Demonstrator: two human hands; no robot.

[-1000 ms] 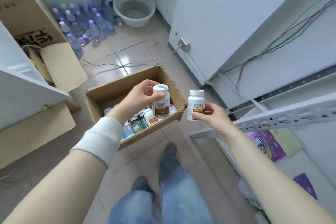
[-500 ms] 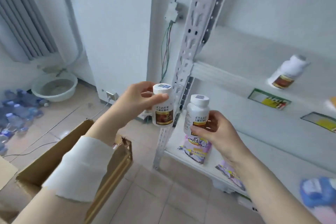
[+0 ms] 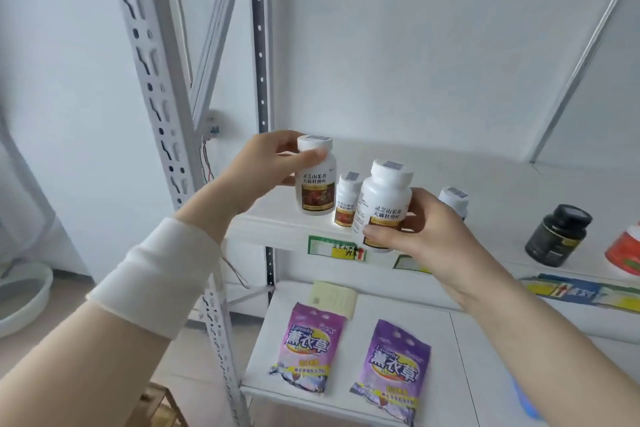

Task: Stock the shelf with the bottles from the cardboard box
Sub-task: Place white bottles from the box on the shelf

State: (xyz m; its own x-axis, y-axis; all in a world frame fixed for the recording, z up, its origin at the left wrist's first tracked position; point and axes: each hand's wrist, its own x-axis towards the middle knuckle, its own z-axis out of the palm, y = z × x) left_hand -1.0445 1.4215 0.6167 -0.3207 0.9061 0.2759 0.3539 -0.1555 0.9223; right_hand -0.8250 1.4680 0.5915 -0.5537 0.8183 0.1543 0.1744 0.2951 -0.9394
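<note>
- The left hand (image 3: 273, 163) grips the first bottle (image 3: 315, 184) high up, with the thumb across the base of its cap. The bottle is upright over the front left corner of the upper shelf (image 3: 502, 191), and I cannot tell whether its base touches the board.
- The right hand (image 3: 426, 236) is curled round the lower half of the second bottle (image 3: 384, 201). It holds the bottle slightly tilted in front of that shelf's front edge.
- A third bottle (image 3: 347, 199) stands on the shelf between the two held ones, near the front edge.
- A fourth bottle (image 3: 453, 199) stands behind the right hand, mostly hidden.
- That makes four white bottles, all capped, so their contents do not show. Each cap carries a small printed sticker.
- The labels have black Chinese characters above a brown picture.
- A black jar (image 3: 557, 236) and a red container (image 3: 625, 253) stand towards the right end of the upper shelf.
- A green and yellow price tag (image 3: 334, 250) with handwriting is fixed to the front edge, and more tags sit further right.
- On the lower shelf (image 3: 485, 357), two purple bags (image 3: 311, 347) (image 3: 393, 367) lie flat near the front edge, printed "Lavender" and 薰衣草. A pale yellow card (image 3: 334, 298) lies behind them.
- A corner of the cardboard box (image 3: 162, 406) shows at the bottom, left of the rack.
</note>
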